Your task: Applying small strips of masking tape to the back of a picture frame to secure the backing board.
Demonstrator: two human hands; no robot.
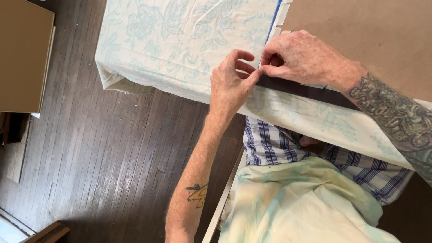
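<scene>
Fingertips of our left hand (230, 85) and right hand (299, 56) meet, pinching narrow on the brown board's (382, 40) corner, where blue tape (273, 18) runs away from them; floral cloth (180, 40) beneath protects the table.

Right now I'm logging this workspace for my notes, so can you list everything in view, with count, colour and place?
floral cloth: one, white with pale blue flowers, draped over the table, hanging off its near edge.
brown board: one, tan, lying on the cloth at top right.
dark strip: one, black, along the board's near edge.
blue stripe: one, blue, along the board's left edge.
flat panel: one, tan, at far left.
wooden floor: dark brown planks, left and centre.
plaid shorts: one pair, white, blue and purple, below the table edge.
shirt: one, pale yellow-green, bottom right.
left hand: pinching at the board's corner.
right hand: pinching at the same spot, a ring on one finger.
</scene>
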